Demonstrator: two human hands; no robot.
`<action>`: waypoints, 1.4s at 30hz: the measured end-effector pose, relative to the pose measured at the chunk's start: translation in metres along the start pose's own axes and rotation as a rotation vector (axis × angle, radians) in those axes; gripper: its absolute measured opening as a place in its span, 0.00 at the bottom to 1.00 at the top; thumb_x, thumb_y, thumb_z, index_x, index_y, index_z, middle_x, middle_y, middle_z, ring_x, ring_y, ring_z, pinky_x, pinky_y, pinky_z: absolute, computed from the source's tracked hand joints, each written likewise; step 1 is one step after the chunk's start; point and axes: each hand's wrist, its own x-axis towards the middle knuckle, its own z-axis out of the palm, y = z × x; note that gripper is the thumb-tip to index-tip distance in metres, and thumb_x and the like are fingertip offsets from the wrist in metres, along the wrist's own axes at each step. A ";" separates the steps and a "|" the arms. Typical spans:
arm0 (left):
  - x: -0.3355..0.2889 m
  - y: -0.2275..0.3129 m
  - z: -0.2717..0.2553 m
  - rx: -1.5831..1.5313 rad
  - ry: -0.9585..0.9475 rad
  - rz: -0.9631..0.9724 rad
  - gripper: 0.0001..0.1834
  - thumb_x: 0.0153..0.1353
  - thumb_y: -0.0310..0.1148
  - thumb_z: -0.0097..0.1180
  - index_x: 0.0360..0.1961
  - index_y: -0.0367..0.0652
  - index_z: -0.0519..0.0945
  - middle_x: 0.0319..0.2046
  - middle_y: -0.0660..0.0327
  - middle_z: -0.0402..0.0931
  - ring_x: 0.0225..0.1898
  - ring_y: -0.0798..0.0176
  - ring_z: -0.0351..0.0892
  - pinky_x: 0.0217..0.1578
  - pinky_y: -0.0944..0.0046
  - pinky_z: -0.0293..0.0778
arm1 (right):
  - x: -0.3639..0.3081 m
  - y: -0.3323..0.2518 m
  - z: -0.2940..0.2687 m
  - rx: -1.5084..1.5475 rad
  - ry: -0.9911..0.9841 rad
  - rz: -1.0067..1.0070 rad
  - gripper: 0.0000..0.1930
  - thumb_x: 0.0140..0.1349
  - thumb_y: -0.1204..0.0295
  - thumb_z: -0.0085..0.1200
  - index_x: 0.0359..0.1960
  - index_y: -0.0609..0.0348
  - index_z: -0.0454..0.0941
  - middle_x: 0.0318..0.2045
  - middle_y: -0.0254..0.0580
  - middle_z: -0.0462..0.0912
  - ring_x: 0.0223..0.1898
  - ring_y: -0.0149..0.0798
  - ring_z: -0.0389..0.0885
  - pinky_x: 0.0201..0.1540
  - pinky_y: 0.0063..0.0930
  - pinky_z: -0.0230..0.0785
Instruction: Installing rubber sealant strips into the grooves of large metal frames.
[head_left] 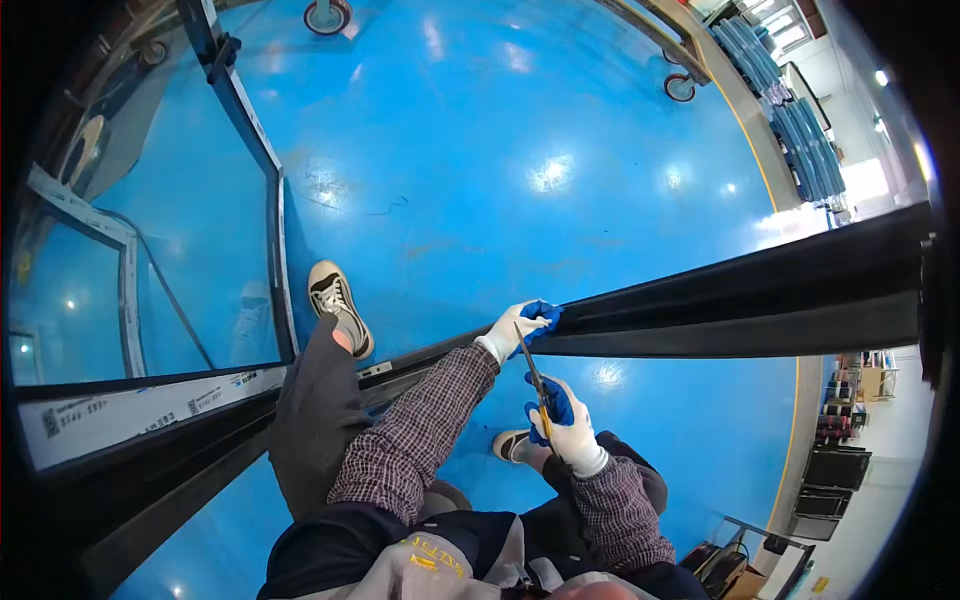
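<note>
Both my hands wear white gloves with blue coating. My left hand (525, 327) is closed at the long black bar (740, 305), its fingers pinched together. Whatever they may hold is too small to make out. My right hand (568, 428), just below and to the right, is closed around a long thin dark tool with a yellow handle (537, 378). The tool points up, and its narrow tip comes close to the left-hand fingers. Past my left forearm the bar carries on toward the lower left, partly hidden by my sleeve and leg.
A large glazed frame (277, 215) with printed white film stands at the left, close to my left shoe (340, 300). Wheeled carts (680, 85) stand at the far side of the blue floor (450, 220). Stacked blue panels (805, 140) line the upper right, dark panels (835, 468) the lower right.
</note>
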 end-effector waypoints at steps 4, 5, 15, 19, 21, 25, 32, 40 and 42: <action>0.005 0.028 0.009 0.150 0.097 0.079 0.18 0.55 0.24 0.55 0.49 0.37 0.75 0.39 0.64 0.78 0.35 0.70 0.74 0.40 0.76 0.70 | 0.017 -0.007 0.000 -0.113 -0.018 0.057 0.22 0.59 0.74 0.56 0.55 0.62 0.67 0.42 0.41 0.78 0.20 0.26 0.68 0.26 0.14 0.63; 0.005 0.024 0.010 0.141 0.101 0.074 0.18 0.55 0.24 0.55 0.49 0.37 0.75 0.39 0.64 0.78 0.35 0.70 0.74 0.40 0.76 0.70 | 0.017 -0.006 0.002 -0.117 -0.025 0.065 0.22 0.59 0.74 0.56 0.55 0.62 0.67 0.42 0.41 0.78 0.20 0.26 0.68 0.26 0.14 0.63; 0.005 0.025 0.002 0.044 -0.021 0.067 0.13 0.55 0.23 0.54 0.43 0.37 0.78 0.37 0.64 0.78 0.36 0.71 0.74 0.41 0.75 0.70 | 0.010 0.000 0.002 -0.123 -0.046 0.023 0.24 0.57 0.78 0.56 0.56 0.64 0.66 0.45 0.42 0.76 0.22 0.27 0.69 0.28 0.16 0.65; -0.003 0.043 -0.024 0.114 -0.045 -0.001 0.13 0.55 0.25 0.54 0.43 0.39 0.78 0.38 0.64 0.78 0.35 0.70 0.74 0.42 0.74 0.70 | 0.010 0.025 -0.005 0.071 -0.002 0.113 0.29 0.56 0.78 0.56 0.61 0.63 0.61 0.51 0.45 0.72 0.25 0.29 0.71 0.32 0.18 0.68; -0.006 0.035 -0.040 0.161 -0.036 -0.016 0.14 0.55 0.27 0.54 0.44 0.41 0.79 0.38 0.63 0.79 0.35 0.69 0.75 0.42 0.74 0.70 | 0.013 0.024 0.000 0.005 -0.015 0.087 0.31 0.56 0.79 0.56 0.62 0.62 0.59 0.52 0.45 0.72 0.26 0.30 0.72 0.33 0.19 0.69; -0.010 -0.001 -0.058 0.208 -0.018 -0.057 0.15 0.54 0.29 0.55 0.44 0.43 0.80 0.38 0.63 0.79 0.34 0.68 0.75 0.41 0.74 0.70 | 0.009 0.014 0.014 -0.194 -0.042 0.012 0.36 0.55 0.80 0.55 0.66 0.60 0.53 0.54 0.48 0.69 0.30 0.32 0.73 0.37 0.21 0.70; 0.016 -0.034 -0.049 0.065 0.223 -0.054 0.17 0.55 0.25 0.52 0.47 0.39 0.77 0.44 0.58 0.77 0.43 0.62 0.77 0.46 0.71 0.71 | 0.000 0.010 0.031 -0.082 0.074 0.157 0.41 0.53 0.82 0.54 0.68 0.56 0.47 0.57 0.51 0.65 0.40 0.36 0.74 0.46 0.26 0.70; 0.041 -0.081 -0.057 -0.053 0.233 0.134 0.19 0.58 0.31 0.54 0.52 0.49 0.75 0.48 0.65 0.76 0.49 0.63 0.75 0.56 0.65 0.64 | 0.002 0.016 0.058 0.026 0.124 0.258 0.42 0.52 0.87 0.51 0.70 0.54 0.46 0.60 0.48 0.63 0.43 0.34 0.71 0.46 0.23 0.69; 0.043 -0.083 -0.053 -0.062 0.208 0.127 0.19 0.59 0.32 0.54 0.53 0.52 0.74 0.51 0.66 0.74 0.53 0.66 0.72 0.59 0.64 0.59 | 0.004 0.015 0.062 0.023 0.160 0.294 0.42 0.53 0.84 0.53 0.69 0.54 0.46 0.59 0.49 0.63 0.45 0.36 0.72 0.49 0.25 0.70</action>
